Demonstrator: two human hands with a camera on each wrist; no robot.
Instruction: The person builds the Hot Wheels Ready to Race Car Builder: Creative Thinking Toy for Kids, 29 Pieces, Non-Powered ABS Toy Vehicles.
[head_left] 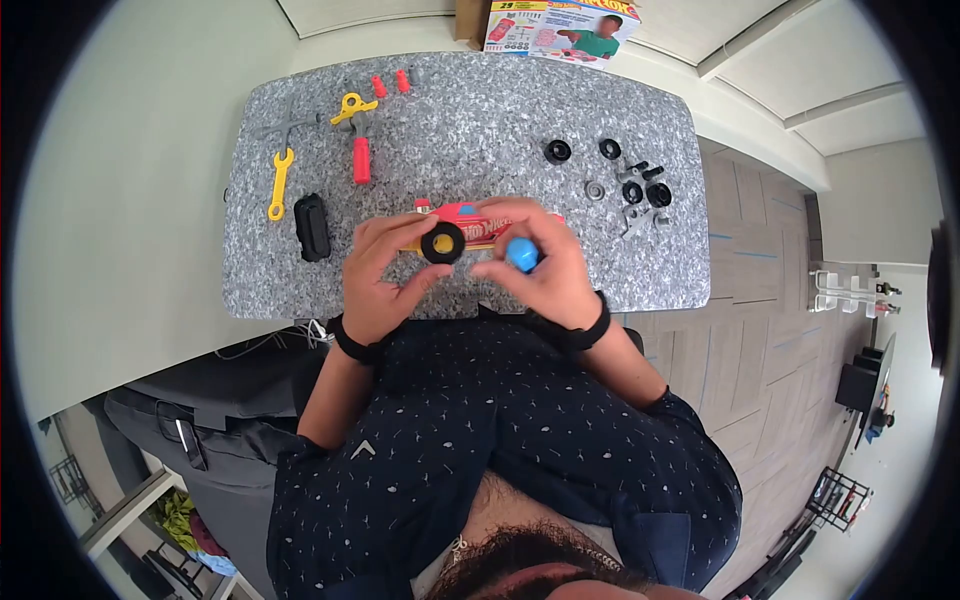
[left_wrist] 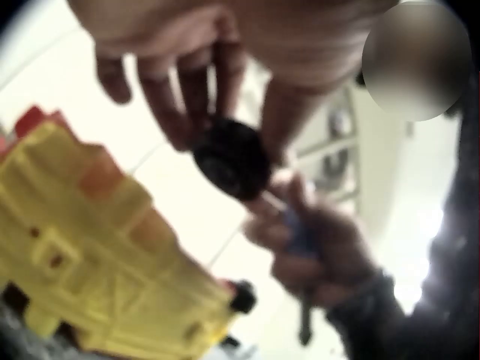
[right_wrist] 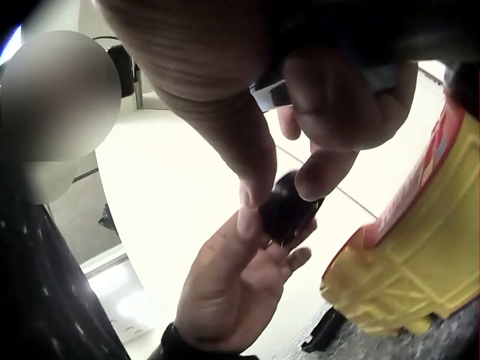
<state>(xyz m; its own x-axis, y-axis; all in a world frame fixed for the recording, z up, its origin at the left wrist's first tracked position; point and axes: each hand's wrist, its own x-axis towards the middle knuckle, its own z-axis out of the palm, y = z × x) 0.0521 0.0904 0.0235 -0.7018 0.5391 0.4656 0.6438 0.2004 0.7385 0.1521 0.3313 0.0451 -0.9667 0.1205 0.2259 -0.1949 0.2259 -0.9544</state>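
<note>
My left hand [head_left: 380, 275] pinches a black wheel [head_left: 430, 243] between thumb and fingers above the table; the left wrist view shows the same wheel [left_wrist: 232, 157] tilted. Curled in my right hand [head_left: 555, 275] is a blue handle [head_left: 522, 254], just right of the wheel. A thin light shaft shows between the blue part [left_wrist: 300, 236] and the wheel in the left wrist view. Right thumb and fingertips lie close against the wheel [right_wrist: 289, 210]; whether they touch it I cannot tell. Behind both hands is a red toy car [head_left: 484, 228], its yellow underside [right_wrist: 420, 255] showing in the wrist views.
A yellow wrench [head_left: 281, 185], red-handled hammer [head_left: 361, 160] and black part [head_left: 312, 228] lie left on the speckled table [head_left: 470, 130]. Several wheels, including one black wheel [head_left: 557, 151], and small parts are at the right. A printed box [head_left: 560, 32] stands beyond the far edge.
</note>
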